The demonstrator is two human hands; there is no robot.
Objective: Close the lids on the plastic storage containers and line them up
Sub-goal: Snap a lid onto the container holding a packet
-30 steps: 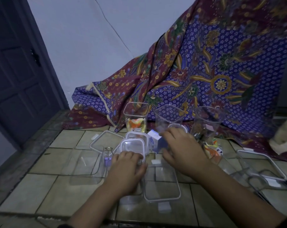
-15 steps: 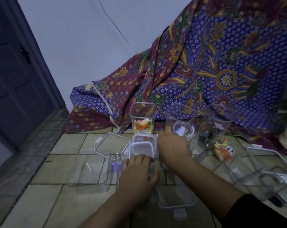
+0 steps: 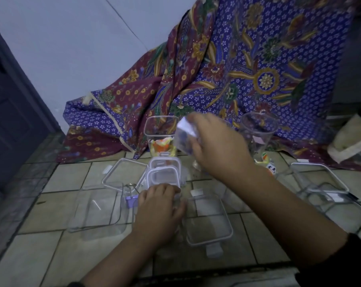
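My right hand (image 3: 219, 148) is raised above the floor and grips a small clear container (image 3: 184, 135) with something white and blue in it. My left hand (image 3: 160, 208) rests low on a clear container whose body is mostly hidden beneath it. Just beyond its fingers lie two small square lids (image 3: 163, 172) with white rims, one overlapping the other. A tall clear container (image 3: 161, 137) with orange and yellow contents stands open at the back. Another tall open container (image 3: 258, 131) stands at the back right. A rectangular lid (image 3: 208, 220) lies flat right of my left hand.
A patterned purple and maroon cloth (image 3: 237, 69) hangs behind the containers. A shallow clear tub (image 3: 96, 212) and a square lid (image 3: 121, 172) lie on the tiled floor at left. Larger clear containers and lids (image 3: 324, 187) sit at right. A dark door (image 3: 10, 110) stands at far left.
My right hand has lifted off the floor area with the small container and risen up and to the right. My left hand has stayed on the container near the small lids.
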